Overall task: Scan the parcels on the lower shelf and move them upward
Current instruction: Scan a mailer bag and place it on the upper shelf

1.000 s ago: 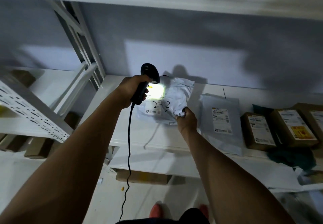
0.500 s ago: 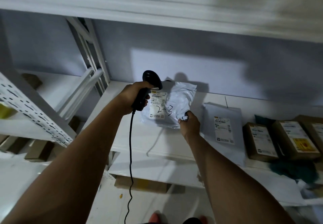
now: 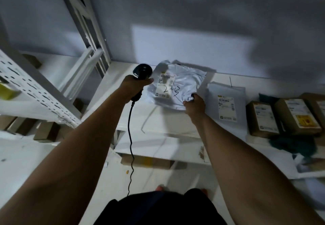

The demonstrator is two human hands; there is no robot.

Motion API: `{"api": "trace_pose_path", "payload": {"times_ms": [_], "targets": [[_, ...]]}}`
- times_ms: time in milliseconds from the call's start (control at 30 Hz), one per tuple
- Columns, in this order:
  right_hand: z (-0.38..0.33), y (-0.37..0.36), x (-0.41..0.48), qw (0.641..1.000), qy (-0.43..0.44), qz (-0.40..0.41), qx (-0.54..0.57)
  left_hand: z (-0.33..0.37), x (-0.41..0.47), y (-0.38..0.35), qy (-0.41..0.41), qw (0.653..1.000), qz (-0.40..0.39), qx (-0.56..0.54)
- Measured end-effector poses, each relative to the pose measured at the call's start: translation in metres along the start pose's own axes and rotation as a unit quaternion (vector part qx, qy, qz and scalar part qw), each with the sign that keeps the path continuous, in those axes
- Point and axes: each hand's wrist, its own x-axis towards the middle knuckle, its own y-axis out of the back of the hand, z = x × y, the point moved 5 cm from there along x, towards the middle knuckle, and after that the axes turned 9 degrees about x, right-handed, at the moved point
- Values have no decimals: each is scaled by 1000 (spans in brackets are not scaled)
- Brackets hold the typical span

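Observation:
A crumpled white poly-bag parcel (image 3: 179, 86) with a label and a handwritten "2-3" lies at the left end of the white shelf (image 3: 158, 119). My right hand (image 3: 194, 105) grips its near right corner. My left hand (image 3: 136, 87) holds a black corded barcode scanner (image 3: 142, 71) just left of the parcel's label. A flat grey mailer (image 3: 226, 103) lies to the right of the held parcel. Further right stand brown cardboard boxes (image 3: 263, 119) with labels.
A white perforated shelf upright (image 3: 35, 87) runs at the left, with cardboard boxes (image 3: 45, 131) under it. A lower shelf board (image 3: 158, 149) sits below, with a box beneath it. A dark green cloth (image 3: 293, 144) lies at the right. The scanner cable (image 3: 131, 145) hangs down.
The scanner's bright light on the label has gone out. My left hand has drawn the scanner slightly left, off the label. My right hand keeps hold of the parcel's corner.

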Motion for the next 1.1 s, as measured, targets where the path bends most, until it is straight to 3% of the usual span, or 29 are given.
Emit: {"api": "trace_pose_path", "payload": {"times_ms": [67, 167, 233, 500, 600, 667, 733, 800, 833, 967, 1033, 1100], "targets": [[18, 1, -5, 997, -46, 2, 60, -32, 6, -23, 38, 996, 38, 66], [21, 5, -17, 990, -77, 19, 118, -76, 7, -51, 141, 988, 54, 43], [25, 8, -17, 984, -96, 28, 149, -94, 5, -63, 159, 984, 43, 69], [36, 30, -18, 980, -74, 114, 146, -101, 5, -79, 101, 976, 30, 192], [37, 33, -20, 954, -100, 120, 255, -74, 4, -76, -10, 951, 155, 266], [29, 29, -25, 913, -121, 88, 381, -46, 2, -88, -113, 963, 133, 204], [17, 24, -32, 883, -121, 32, 453, -21, -8, -104, -84, 996, -16, 34], [9, 22, -37, 876, -116, -27, 468, 0, -23, -122, -40, 979, -159, -122], [7, 21, -40, 878, -115, -59, 461, 8, -28, -129, -36, 965, -187, -180], [-9, 35, -45, 906, -91, -116, 398, 18, -25, -126, -38, 934, -144, -324], [-16, 53, -41, 883, -77, -105, 451, 24, -25, -123, -51, 927, -153, -339], [-21, 76, -38, 833, -88, -101, 537, 30, -28, -125, -60, 924, -175, -335]]}}
